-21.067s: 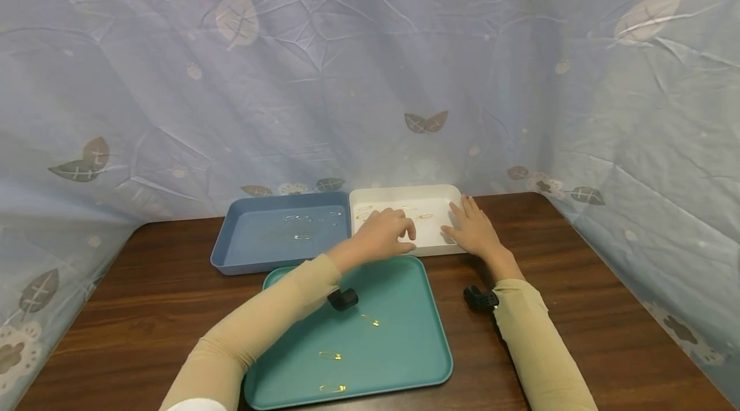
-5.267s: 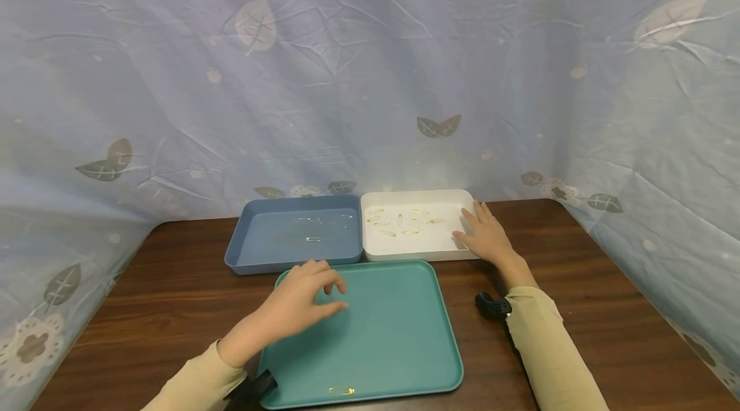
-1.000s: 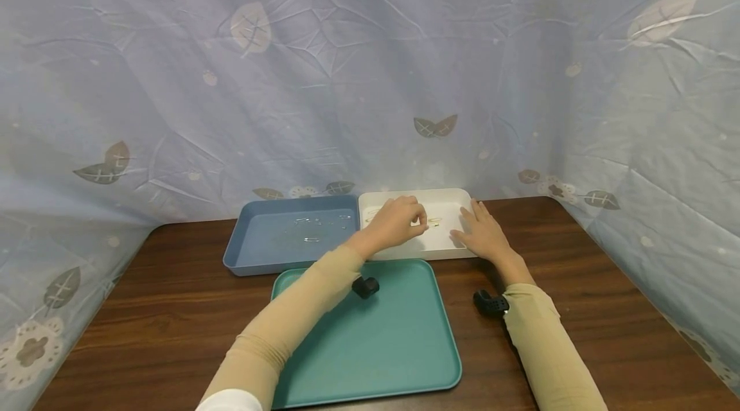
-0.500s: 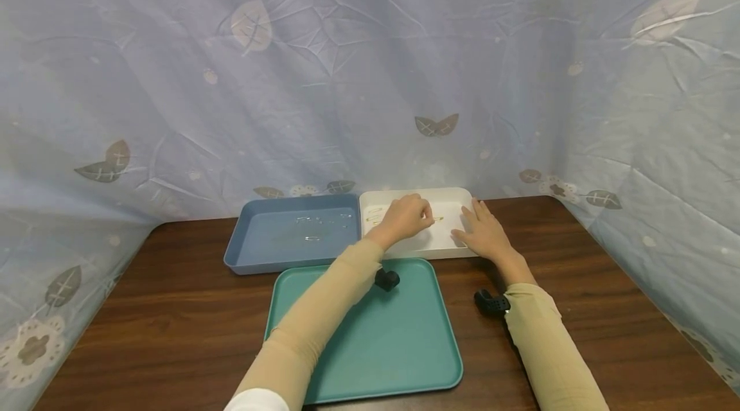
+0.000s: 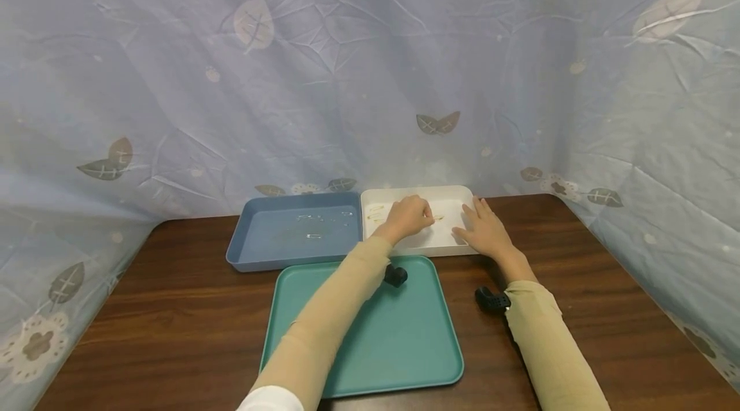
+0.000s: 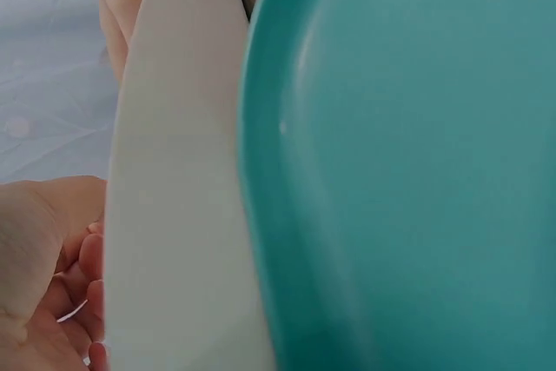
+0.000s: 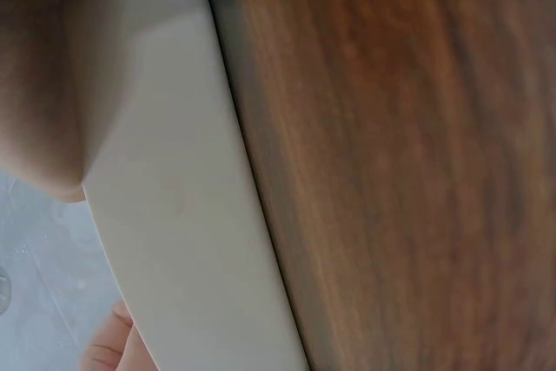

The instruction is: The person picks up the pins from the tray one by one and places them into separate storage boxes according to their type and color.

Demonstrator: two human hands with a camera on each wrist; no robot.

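Note:
In the head view my left hand [image 5: 409, 216] reaches into the white tray [image 5: 450, 241], thumb and forefinger pinched together. A gold safety pin [image 5: 439, 218] shows right at those fingertips, partly hidden by them. More gold safety pins [image 5: 376, 208] lie at that tray's left end. In the left wrist view, the curled left fingers [image 6: 90, 258] are partly hidden behind the tray wall. My right hand [image 5: 488, 229] rests with spread fingers at the white tray's right rim. The right wrist view shows part of that hand over the white wall [image 7: 174, 171].
Left of the white tray stands a blue tray [image 5: 260, 249] with several silver safety pins [image 5: 314, 236]. A bare teal tray [image 5: 405, 340] lies in front, crossed by my left sleeve. The brown wood table [image 5: 162, 295] meets a patterned cloth [image 5: 324, 77] behind and at the sides.
The gold safety pin that lay on the teal tray several seconds ago is gone from there. My left hand has moved into the white tray, shifting slightly right; the right hand stays in place.

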